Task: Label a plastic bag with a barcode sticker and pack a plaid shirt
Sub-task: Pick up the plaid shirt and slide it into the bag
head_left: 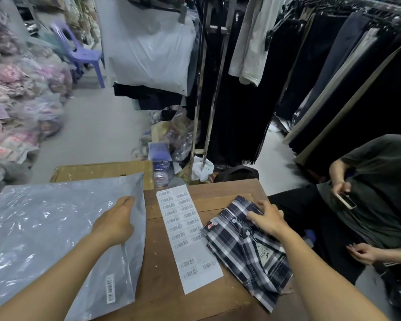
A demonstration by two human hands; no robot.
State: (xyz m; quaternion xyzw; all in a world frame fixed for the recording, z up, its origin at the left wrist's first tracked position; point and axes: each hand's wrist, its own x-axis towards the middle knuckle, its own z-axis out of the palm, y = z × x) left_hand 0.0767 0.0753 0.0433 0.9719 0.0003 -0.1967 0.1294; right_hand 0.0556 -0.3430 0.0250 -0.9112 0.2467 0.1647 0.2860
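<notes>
A grey plastic bag (44, 232) lies flat on the left of the wooden table (162, 288), with a barcode sticker (110, 288) stuck near its lower right corner. My left hand (116, 218) rests flat on the bag's right edge, fingers together. A white sheet of barcode stickers (185, 237) lies in the middle of the table. To its right sits a folded navy and white plaid shirt (241, 246). My right hand (267, 217) lies on the shirt's upper part, fingers spread and curled over the fabric.
Another person in dark clothes sits at the right holding a phone (346, 200). A cardboard box (102, 172) stands behind the table. Racks of dark hanging garments (310, 77) fill the back right; bagged goods (16, 107) pile at the left; a purple chair (83, 54) stands beyond.
</notes>
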